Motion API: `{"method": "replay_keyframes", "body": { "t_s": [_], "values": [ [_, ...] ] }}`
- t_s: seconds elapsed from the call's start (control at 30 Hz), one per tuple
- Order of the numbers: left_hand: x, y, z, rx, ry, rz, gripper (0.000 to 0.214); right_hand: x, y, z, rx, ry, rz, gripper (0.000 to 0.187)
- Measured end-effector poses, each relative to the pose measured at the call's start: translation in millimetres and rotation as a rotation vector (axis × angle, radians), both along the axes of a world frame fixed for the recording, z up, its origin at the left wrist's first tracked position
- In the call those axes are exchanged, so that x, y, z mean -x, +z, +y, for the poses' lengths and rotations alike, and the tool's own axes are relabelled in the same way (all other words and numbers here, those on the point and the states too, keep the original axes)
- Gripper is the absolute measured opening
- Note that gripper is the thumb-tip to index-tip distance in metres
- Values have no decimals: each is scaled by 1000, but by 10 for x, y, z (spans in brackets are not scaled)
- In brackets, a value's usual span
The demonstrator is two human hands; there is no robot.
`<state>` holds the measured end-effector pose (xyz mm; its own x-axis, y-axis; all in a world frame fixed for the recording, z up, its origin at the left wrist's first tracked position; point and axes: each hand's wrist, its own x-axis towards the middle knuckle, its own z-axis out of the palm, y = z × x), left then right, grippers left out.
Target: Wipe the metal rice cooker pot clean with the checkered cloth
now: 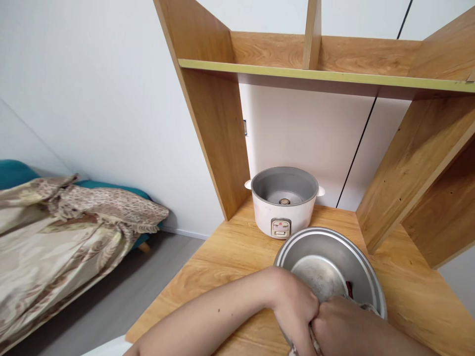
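A white rice cooker body (284,200) stands open and without its pot at the back of the wooden desk (226,257). Nearer to me a metal inner pot (326,262) is held tilted above the desk, its mouth facing me. My left hand (297,306) grips the pot's near rim, fingers closed. My right hand (345,324) is closed beside it at the rim, pressed against the left hand. A small dark red thing shows just inside the pot by my right hand; I cannot make out what it is.
A wooden shelf unit (215,113) rises from the desk, with side panels left and right of the cooker. A bed with a patterned beige cover (67,232) stands to the left across a grey floor.
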<state>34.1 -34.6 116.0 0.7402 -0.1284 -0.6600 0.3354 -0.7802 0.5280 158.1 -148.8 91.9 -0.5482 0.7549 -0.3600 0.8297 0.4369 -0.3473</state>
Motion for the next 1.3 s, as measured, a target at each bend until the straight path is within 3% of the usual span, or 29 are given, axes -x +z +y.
{"method": "replay_keyframes", "body": {
  "t_s": [0.13,0.3,0.47,0.8,1.07,1.3],
  "values": [
    [-1,-22,10,17,7,-17,51,28,85,-1,44,-67,9,29],
    [8,-52,19,13,3,-27,52,6,55,13,163,-121,119,40],
    [6,-62,16,1,4,-19,53,-46,-71,10,120,-73,142,35],
    [11,14,-7,5,19,-29,47,48,130,0,3,-47,9,39],
    [18,-39,15,53,38,-71,45,3,70,-3,72,-89,57,36],
    [-5,-30,2,5,3,-16,51,-8,39,-7,158,-146,116,37]
  ]
}}
